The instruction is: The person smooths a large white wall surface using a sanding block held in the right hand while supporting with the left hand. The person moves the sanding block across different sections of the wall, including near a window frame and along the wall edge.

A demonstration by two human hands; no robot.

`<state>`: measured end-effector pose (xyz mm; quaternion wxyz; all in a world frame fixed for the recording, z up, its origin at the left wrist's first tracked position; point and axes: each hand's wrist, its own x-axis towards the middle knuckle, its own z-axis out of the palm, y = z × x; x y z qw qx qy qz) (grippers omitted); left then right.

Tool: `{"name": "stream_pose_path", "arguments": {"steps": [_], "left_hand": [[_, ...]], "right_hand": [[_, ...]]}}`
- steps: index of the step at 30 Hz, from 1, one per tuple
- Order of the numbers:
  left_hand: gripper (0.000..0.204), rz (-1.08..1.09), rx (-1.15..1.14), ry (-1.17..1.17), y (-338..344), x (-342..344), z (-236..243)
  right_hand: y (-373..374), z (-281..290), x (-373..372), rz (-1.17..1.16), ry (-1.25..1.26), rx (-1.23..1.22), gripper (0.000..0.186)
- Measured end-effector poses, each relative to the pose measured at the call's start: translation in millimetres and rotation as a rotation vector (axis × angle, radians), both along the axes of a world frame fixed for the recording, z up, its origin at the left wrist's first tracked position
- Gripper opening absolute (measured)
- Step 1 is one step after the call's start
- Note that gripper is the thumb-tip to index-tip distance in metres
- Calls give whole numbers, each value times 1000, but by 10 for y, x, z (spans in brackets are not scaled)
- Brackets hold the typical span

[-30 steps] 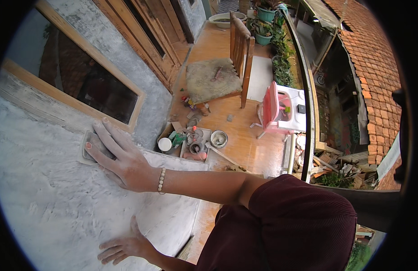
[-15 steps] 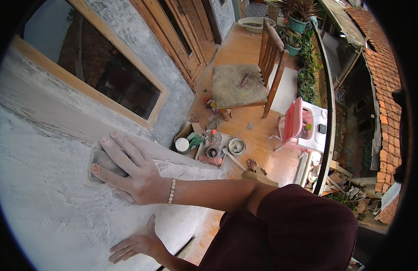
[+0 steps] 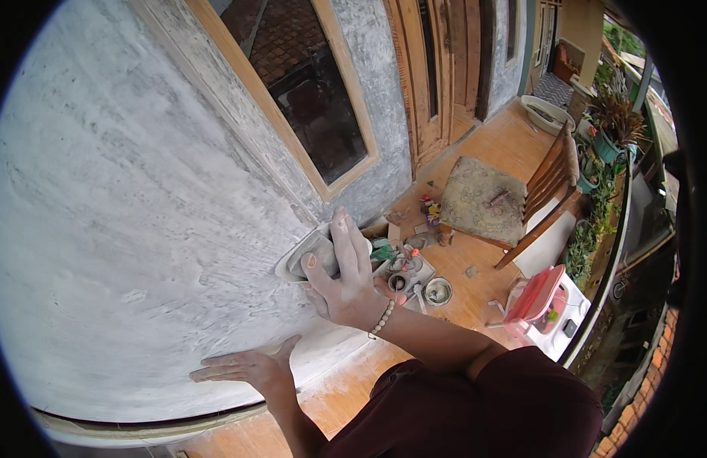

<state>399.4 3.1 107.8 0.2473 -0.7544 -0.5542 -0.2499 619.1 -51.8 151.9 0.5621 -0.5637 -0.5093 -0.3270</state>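
My right hand (image 3: 347,288), dusty and wearing a beaded bracelet, presses a grey sanding block (image 3: 320,256) to the white plastered wall (image 3: 140,191). The block is hand-sized with a pale edge, and my fingers lie over it just below the lower corner of the window frame (image 3: 339,185). Lower down, my left hand (image 3: 252,371) rests flat on the same wall, fingers stretched out to the left and thumb raised apart. Nothing is in it. Dust and scratch marks cover the wall around both hands.
Beyond the wall's end, a tray of tools (image 3: 422,267) and a metal bowl (image 3: 439,291) stand on the orange floor. A wooden chair (image 3: 483,202) with a worn seat is farther off. A pink and white plastic piece (image 3: 548,305) and potted plants (image 3: 607,145) line the right.
My view has swung, so the scene sits differently. My right hand has slid the sanding block along the wall, closer to the window's lower corner. My left hand stays flat, its fingers closer together.
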Motion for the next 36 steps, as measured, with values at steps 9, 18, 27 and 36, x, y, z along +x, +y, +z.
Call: {"name": "stream_pose_path", "arguments": {"steps": [9,18,27,36], "left_hand": [[158,-129,-292,-253,-323,299,245],[132,-361,-196,-352,-298,195,237],[83,-556,496,-198,423,53,1017],[80,-414,650,-228,575,90,926]], "right_hand": [[-60,-157,22,-57,-72,-89,47],[-65,403,277,-70,-73,-37,51],[-156,169,0,-75,-147,-70,57],[98,1153,308,-114,-127,99,56]]}}
